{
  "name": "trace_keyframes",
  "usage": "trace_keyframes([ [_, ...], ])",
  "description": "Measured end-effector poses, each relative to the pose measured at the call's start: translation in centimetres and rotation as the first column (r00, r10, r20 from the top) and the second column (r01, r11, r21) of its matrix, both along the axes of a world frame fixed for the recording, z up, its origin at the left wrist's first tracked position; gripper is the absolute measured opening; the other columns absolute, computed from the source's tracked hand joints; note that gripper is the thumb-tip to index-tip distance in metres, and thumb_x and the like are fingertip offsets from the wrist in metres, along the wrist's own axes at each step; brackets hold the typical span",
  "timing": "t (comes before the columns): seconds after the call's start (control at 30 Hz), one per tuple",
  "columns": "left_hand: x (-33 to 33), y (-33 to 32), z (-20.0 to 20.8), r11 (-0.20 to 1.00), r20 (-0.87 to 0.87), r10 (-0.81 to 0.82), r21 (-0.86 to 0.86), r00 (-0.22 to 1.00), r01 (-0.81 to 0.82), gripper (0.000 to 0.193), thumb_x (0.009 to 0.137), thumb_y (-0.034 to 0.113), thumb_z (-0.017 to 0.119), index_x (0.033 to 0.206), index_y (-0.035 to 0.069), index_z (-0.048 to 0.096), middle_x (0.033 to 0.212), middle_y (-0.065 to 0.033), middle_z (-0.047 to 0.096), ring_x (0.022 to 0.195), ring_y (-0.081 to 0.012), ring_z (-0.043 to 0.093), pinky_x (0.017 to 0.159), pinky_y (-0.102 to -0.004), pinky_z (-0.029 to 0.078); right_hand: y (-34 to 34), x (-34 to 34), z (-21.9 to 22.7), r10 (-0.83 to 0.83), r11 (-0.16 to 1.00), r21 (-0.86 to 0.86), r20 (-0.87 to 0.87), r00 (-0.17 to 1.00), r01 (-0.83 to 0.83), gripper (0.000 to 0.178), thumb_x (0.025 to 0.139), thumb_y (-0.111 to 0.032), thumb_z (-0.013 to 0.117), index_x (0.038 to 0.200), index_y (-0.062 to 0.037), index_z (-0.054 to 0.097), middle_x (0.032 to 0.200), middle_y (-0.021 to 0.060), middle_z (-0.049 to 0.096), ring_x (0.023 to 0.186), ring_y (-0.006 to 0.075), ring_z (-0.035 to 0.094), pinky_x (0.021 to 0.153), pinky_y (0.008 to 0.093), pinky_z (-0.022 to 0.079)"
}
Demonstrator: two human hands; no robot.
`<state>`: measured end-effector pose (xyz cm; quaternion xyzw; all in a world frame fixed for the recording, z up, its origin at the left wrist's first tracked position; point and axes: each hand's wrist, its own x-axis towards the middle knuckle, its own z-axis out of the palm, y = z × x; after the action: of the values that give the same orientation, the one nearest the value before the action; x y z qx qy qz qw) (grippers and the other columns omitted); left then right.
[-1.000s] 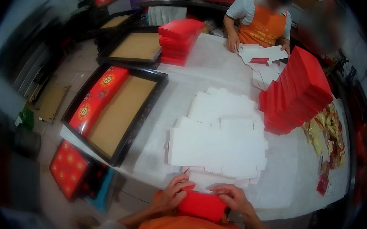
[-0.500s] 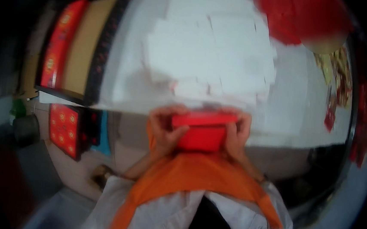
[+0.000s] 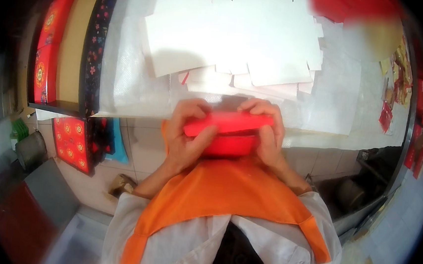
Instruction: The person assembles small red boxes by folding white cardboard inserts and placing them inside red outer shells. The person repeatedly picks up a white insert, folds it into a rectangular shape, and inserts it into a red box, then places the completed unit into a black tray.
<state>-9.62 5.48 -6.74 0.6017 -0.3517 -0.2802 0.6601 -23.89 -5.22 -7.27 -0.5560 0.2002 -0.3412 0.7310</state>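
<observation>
A red cardboard box (image 3: 228, 145) is between my hands, just in front of my orange apron at the near edge of the table. My left hand (image 3: 190, 130) grips its left end, thumb on the near face and fingers curled over the far side. My right hand (image 3: 267, 131) holds the right end the same way. A folded red strip or flap lies along the top between both thumbs, with a dark gap beneath it at the right. What the box holds inside, if anything, is hidden.
White card sheets (image 3: 229, 34) lie overlapped across the table. A black tray (image 3: 94, 58) with red patterned boxes (image 3: 48, 64) stands at left. Small packets (image 3: 399, 82) and a blurred red pile (image 3: 355, 7) lie at right. A red patterned box (image 3: 74, 143) sits low at left.
The red top flap has tilted and turned, and a gap now shows under it at the right. Both hands keep their grip. The view has shifted, so the table appears higher.
</observation>
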Motion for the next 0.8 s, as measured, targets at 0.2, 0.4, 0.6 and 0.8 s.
trace_keyframes([
  [0.2,0.6,-0.3,-0.6,0.993,0.189,-0.103,0.073,0.977,0.091,0.023,0.073,-0.001,0.059,0.094,0.002,0.049,0.099,-0.0104,0.051,0.092,-0.0184,0.049,0.082,-0.0282,0.039,-0.9,-0.3,0.0,-0.001,0.992,-0.127,-0.171,0.985,-0.021,0.016,0.082,-0.002,0.046,0.098,-0.0009,0.047,0.104,0.0131,0.049,0.096,0.0181,0.046,0.088,0.0301,0.035],
  [0.4,0.2,-0.8,0.9,0.951,-0.173,-0.009,0.302,0.985,0.062,0.026,0.077,0.001,0.058,0.101,0.003,0.048,0.101,-0.0059,0.051,0.094,-0.0131,0.048,0.085,-0.0257,0.038,-1.1,-0.1,0.3,-0.013,1.0,-0.022,-0.175,0.984,0.009,0.015,0.083,-0.001,0.046,0.098,-0.0014,0.049,0.104,0.0123,0.05,0.098,0.0176,0.047,0.089,0.029,0.035],
  [0.6,0.0,-0.8,1.2,0.971,-0.235,-0.045,0.22,0.971,0.098,0.028,0.077,0.001,0.057,0.103,0.004,0.046,0.104,-0.0073,0.05,0.096,-0.0139,0.047,0.086,-0.0265,0.037,-1.1,-0.5,-0.5,0.009,0.996,-0.081,-0.191,0.982,-0.025,0.014,0.083,-0.001,0.047,0.095,-0.0021,0.052,0.105,0.0121,0.051,0.098,0.0174,0.047,0.088,0.0287,0.035],
  [0.8,0.5,0.0,-0.8,0.995,0.081,-0.08,0.061,0.993,0.075,0.021,0.074,-0.002,0.059,0.094,0.001,0.053,0.104,-0.0112,0.052,0.098,-0.021,0.05,0.084,-0.029,0.04,-1.1,-0.6,-1.2,0.024,0.998,-0.05,-0.135,0.991,-0.031,0.013,0.082,0.0,0.046,0.093,-0.002,0.053,0.106,0.013,0.052,0.099,0.018,0.047,0.088,0.0294,0.035],
])
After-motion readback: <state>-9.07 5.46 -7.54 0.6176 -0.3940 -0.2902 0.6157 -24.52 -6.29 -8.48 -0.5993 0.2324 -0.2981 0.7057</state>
